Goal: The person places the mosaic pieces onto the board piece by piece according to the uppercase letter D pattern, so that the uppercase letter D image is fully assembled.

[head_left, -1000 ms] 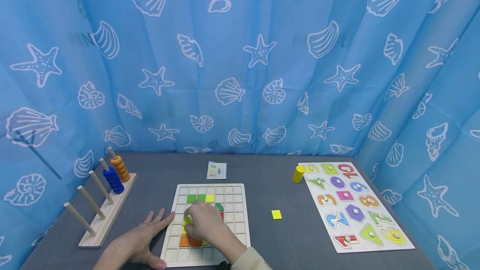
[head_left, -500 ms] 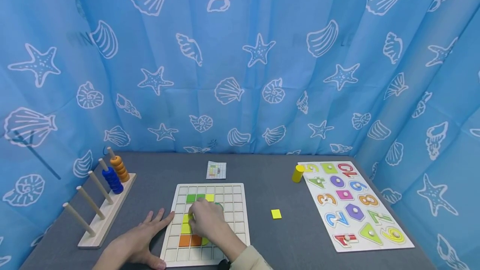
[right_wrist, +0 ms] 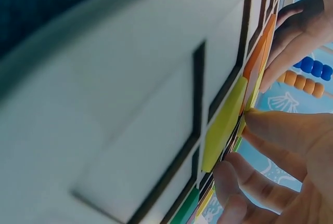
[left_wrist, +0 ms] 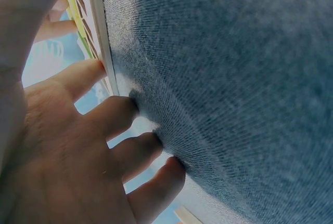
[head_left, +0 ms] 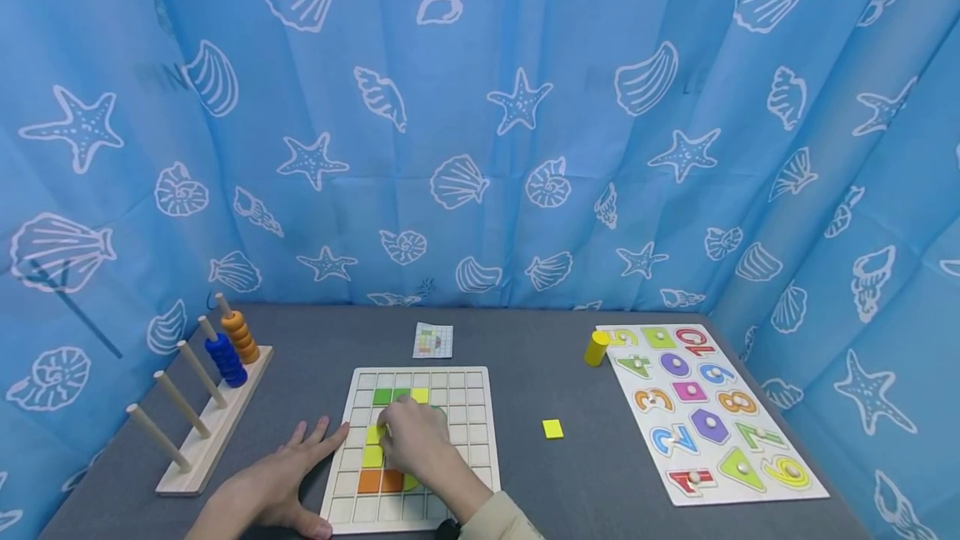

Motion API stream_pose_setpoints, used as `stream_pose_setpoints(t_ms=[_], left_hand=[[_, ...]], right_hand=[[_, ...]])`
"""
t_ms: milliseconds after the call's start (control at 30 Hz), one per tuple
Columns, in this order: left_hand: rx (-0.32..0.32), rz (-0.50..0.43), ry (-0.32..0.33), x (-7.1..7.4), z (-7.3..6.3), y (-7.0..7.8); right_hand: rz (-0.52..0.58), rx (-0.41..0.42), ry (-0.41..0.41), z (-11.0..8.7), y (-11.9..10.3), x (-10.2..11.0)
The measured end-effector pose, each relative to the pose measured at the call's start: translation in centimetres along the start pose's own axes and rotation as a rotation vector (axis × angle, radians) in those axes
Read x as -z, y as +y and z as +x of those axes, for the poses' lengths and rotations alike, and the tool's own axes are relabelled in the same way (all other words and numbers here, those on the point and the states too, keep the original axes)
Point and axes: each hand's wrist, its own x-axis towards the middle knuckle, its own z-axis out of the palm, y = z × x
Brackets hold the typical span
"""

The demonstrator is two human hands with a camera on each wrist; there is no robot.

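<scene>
A pale wooden grid board [head_left: 472, 407] lies on the grey table with coloured tiles in its cells. My right hand [head_left: 416, 436] is over its middle, thumb and fingertips pinching a yellow tile [head_left: 374, 435] set in the left part. In the right wrist view the thumb [right_wrist: 270, 122] touches that tile's edge, while the other fingers are bent near the board. My left hand [head_left: 277, 477] rests on the table with fingers spread. Its index fingertip [left_wrist: 96, 68] touches the board's left edge. Orange tiles [head_left: 379, 482] and green tiles [head_left: 392, 396] show around the right hand, which hides some cells.
A loose yellow square tile [head_left: 552, 429] lies right of the board. Behind the board is a small pattern card [head_left: 433, 341]. A peg stand [head_left: 217, 423] with blue and orange beads is at left. A yellow cylinder [head_left: 597, 348] and a number puzzle [head_left: 705, 415] are at right.
My right hand has moved slightly right, and the yellow tile at its fingertips now lies flatter, level with its neighbour. My left hand has stayed in place.
</scene>
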Motion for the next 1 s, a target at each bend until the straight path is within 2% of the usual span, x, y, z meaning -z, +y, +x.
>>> stream_pose_setpoints(t_ms=[400,800,1000], left_hand=[[-0.005,-0.007,-0.006,0.1,0.0,0.1],[0.024,-0.014,-0.022,0.2,0.2,0.1],[0.025,-0.013,-0.025,0.3,0.1,0.2]], right_hand=[[0.02,-0.043,0.024,-0.2,1.6,0.7],[0.07,-0.119,0.034,-1.0,4.9,2.1],[0.058,-0.165,0.044,-1.8,6.6,2.6]])
